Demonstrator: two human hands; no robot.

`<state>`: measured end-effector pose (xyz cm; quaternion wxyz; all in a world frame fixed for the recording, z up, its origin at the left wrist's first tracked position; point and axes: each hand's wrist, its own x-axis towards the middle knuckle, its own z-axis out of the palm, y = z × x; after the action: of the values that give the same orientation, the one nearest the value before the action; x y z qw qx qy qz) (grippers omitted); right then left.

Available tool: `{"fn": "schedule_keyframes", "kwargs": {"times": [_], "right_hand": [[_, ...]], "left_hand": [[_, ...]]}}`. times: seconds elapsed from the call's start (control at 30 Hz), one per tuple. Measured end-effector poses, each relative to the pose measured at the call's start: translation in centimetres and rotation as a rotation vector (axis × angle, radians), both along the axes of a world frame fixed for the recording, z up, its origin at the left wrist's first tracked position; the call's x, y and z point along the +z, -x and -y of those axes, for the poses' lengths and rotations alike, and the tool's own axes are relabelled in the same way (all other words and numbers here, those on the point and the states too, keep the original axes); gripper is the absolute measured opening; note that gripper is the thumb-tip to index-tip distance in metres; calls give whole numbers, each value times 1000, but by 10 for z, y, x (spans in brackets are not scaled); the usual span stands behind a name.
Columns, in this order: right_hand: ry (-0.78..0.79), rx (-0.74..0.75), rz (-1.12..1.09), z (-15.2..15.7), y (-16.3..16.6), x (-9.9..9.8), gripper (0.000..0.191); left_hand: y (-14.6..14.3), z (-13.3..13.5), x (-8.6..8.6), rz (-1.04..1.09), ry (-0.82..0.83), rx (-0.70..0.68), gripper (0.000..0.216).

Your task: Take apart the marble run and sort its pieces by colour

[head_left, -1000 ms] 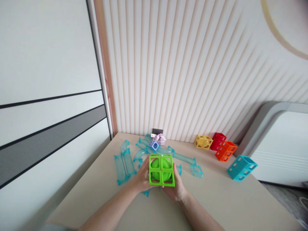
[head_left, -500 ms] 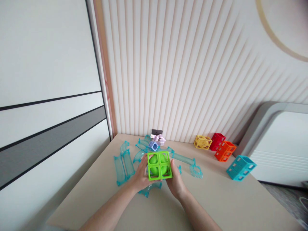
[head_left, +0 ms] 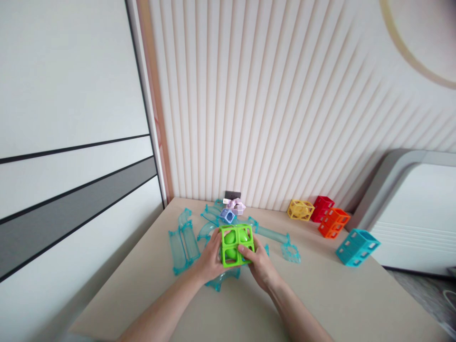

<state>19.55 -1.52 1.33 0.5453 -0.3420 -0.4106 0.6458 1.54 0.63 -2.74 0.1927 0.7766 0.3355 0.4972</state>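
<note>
Between my hands, above the table, is a bright green open-frame block (head_left: 230, 238) with four windows on its upper face and rounded green shapes inside. My left hand (head_left: 211, 260) grips its left side, with the fingertips partly hidden behind the frame. On the other side my right hand (head_left: 261, 266) holds it, the thumb lying across the lower right window. Below and beyond the block lie clear teal track pieces (head_left: 191, 241), one of them a curved piece (head_left: 223, 279) partly covered by my hands. A small blue cube (head_left: 227, 216) sits just behind the block.
To the right stand a yellow frame block (head_left: 300, 210), a red block (head_left: 322, 209), an orange block (head_left: 333, 222) and a teal block (head_left: 357, 247). Pale purple pieces (head_left: 235, 206) lie near a dark socket (head_left: 232, 195) at the ribbed wall. A long teal track (head_left: 272, 234) reaches rightward.
My right thumb has moved from the block's right edge onto its front, over the lower right window. The green block has turned slightly. My left hand keeps its grip.
</note>
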Motion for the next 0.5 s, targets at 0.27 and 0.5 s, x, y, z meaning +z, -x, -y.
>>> {"fn": "schedule_keyframes", "kwargs": {"times": [0.27, 0.5], "right_hand": [[-4, -26, 14, 2, 1, 5, 56], [2, -42, 17, 2, 2, 1, 57]], "left_hand": [[-1, 3, 6, -5, 78, -12, 84], [0, 4, 6, -1, 74, -40, 83]]}}
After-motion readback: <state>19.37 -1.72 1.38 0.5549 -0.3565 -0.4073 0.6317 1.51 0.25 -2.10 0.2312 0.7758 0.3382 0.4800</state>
